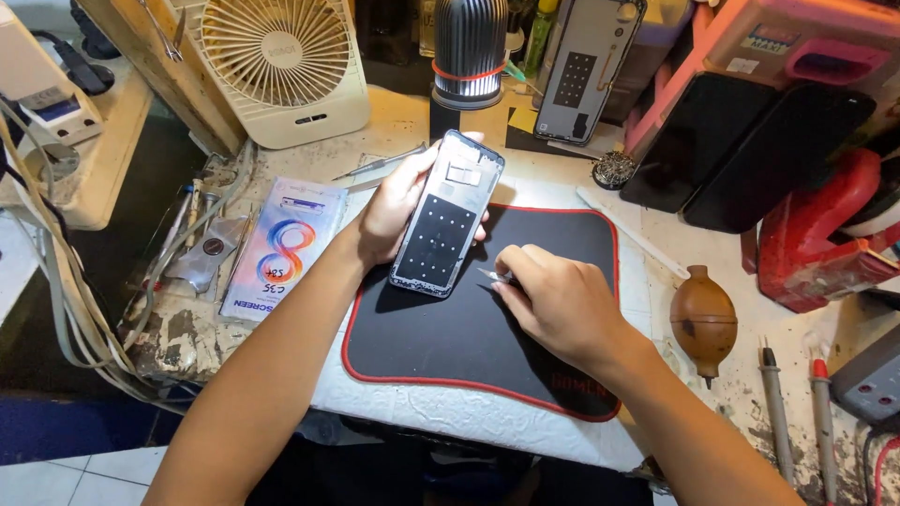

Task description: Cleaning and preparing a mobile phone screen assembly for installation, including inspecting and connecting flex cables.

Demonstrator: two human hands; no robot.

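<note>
- The left hand holds a phone frame from behind, fingers wrapped round its long edges, so it stands tilted over the upper left part of the black mat with the red border; only its bottom edge is near the mat.
- The frame shows its inner side: a dark panel with rows of small dots, and a pale cut-out near the top.
- The right hand rests on the middle of the mat, fingers pinched narrowly on a small metal tool, probably tweezers; its tip lies just beside the frame's lower right corner, and I cannot tell whether it touches.
- Judged from this, the step in hand is fine work on the bare frame, with the tool about to meet its lower edge.
- The next move calls for a steady left hand and a small, light reach of the tip, not force.
- At the mat's left edge lies a flat screen package; off its right edge, a brown rubber air blower.
- Along the bench's back edge stand a cream fan and a second phone frame, leaning upright.
</note>
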